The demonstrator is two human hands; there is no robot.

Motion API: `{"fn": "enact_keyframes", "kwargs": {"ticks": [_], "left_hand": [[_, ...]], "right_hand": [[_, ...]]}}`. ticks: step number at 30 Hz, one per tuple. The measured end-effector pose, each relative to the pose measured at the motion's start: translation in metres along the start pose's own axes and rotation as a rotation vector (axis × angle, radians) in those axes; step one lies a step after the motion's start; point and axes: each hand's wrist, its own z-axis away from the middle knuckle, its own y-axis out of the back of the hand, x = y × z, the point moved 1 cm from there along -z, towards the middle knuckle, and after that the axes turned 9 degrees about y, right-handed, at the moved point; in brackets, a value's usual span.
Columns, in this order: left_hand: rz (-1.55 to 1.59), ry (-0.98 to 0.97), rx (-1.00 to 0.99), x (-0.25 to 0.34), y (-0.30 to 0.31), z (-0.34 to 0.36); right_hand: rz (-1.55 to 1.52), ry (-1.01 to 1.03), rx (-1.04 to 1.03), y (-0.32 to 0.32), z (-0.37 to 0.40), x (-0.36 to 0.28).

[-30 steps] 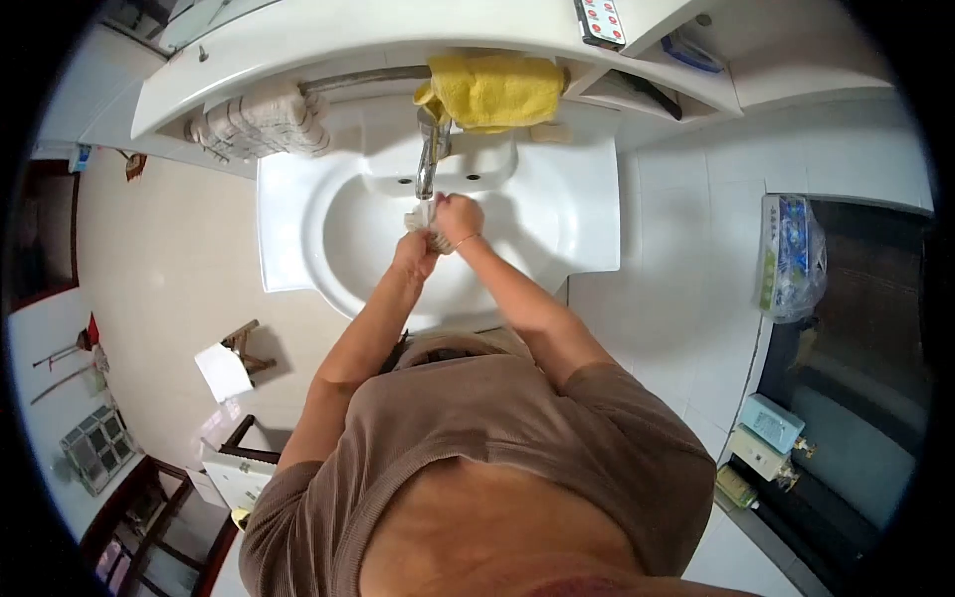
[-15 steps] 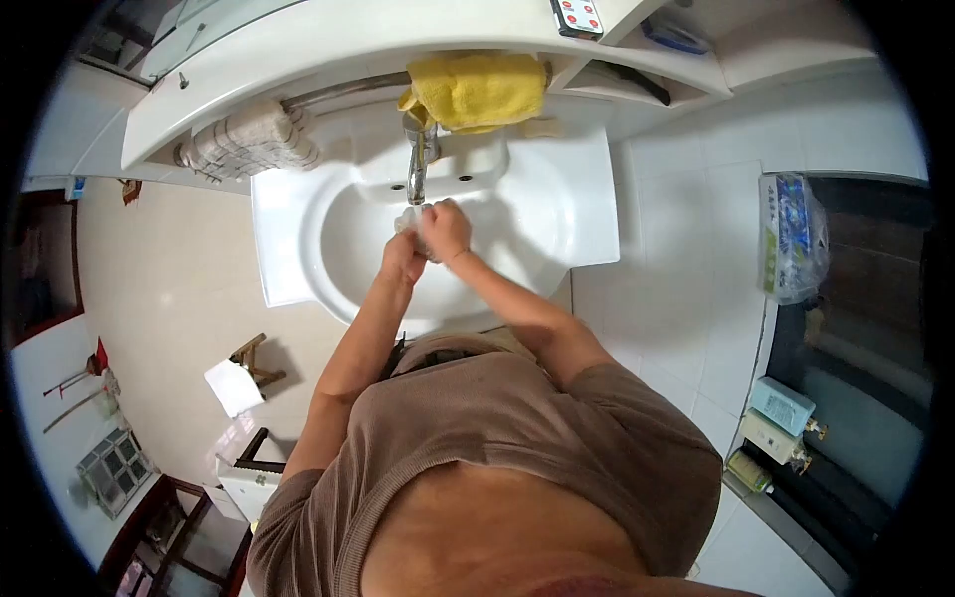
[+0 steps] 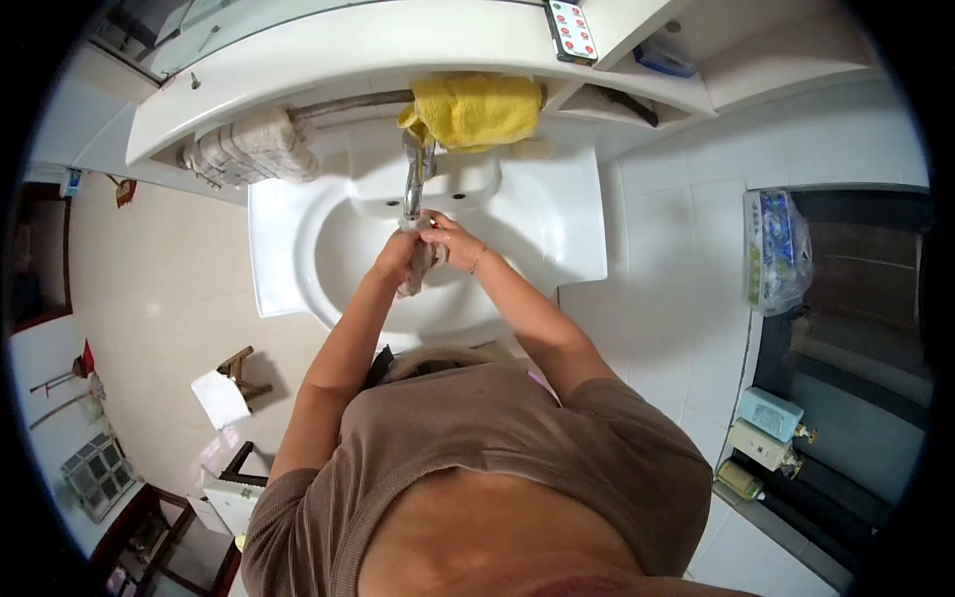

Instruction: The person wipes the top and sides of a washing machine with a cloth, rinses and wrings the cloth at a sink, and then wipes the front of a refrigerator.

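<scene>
Under the chrome faucet [image 3: 413,189], my two hands work at a limp, wet, greyish-white cloth [image 3: 417,277] above the white washbasin [image 3: 343,284]. My left hand [image 3: 396,257] is closed around the cloth's left side, just below the spout. Turned inward from the right, my right hand [image 3: 458,246] has bent fingers on the cloth's upper part, near the left fingers. Part of the cloth hangs down between the hands. Its folds are too small and wet to make out fully.
A yellow towel [image 3: 477,111] and a checked towel [image 3: 254,149] hang on the rail behind the faucet. A phone-like device [image 3: 572,32] lies on the shelf above. Bottles [image 3: 769,414] stand at right, and a folding stool [image 3: 244,376] at left.
My hands have drawn slightly apart, and the right hand has opened out from a fist-like grip and shifted right. More cloth now hangs below them. The view has tilted a little.
</scene>
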Motion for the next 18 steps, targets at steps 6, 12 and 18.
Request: {"fn": "enact_keyframes", "kwargs": {"ticks": [6,12,18], "left_hand": [[0.078,-0.073,0.061,-0.001,0.028,0.001],[0.781,0.423,0.16,-0.027,0.032,0.013],[0.675,-0.041,-0.468,-0.056,0.052,-0.053]], "right_hand": [[0.355,0.167,0.425,-0.007,-0.026,0.013],[0.344,0.432,0.424,-0.041,-0.017,0.015],[1.196,0.399,0.498,-0.051,0.007,0.037]]}}
